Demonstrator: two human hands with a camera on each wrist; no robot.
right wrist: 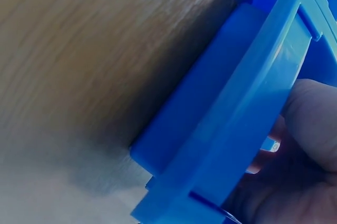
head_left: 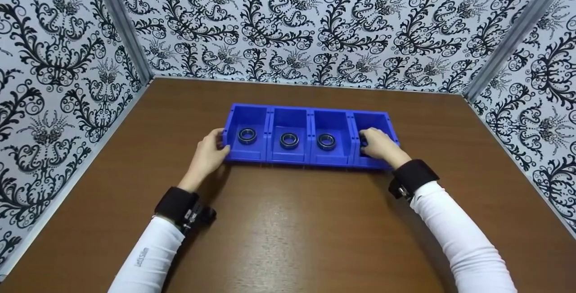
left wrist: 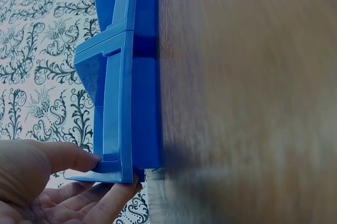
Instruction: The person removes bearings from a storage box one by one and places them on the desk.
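A blue bin (head_left: 288, 160) divided into a row of several compartments stands on the table. Three ring-shaped ball bearings lie flat, one each in the left compartment (head_left: 247, 136), the second (head_left: 289, 140) and the third (head_left: 326, 141). My left hand (head_left: 208, 155) grips the bin's left end, thumb on the rim (left wrist: 108, 167) and fingers along the outer side. Inside the rightmost compartment, my right hand (head_left: 380, 144) has its fingers curled round a dark bearing (head_left: 363, 141), mostly covered by the hand. In the right wrist view the bin's front wall (right wrist: 221, 124) hides the fingertips.
The brown wooden table (head_left: 279, 221) extends in front of the bin and to both sides. Patterned panels (head_left: 292, 27) enclose the back and sides, joined by grey corner posts (head_left: 123, 27). Both wrists carry black straps with small cameras.
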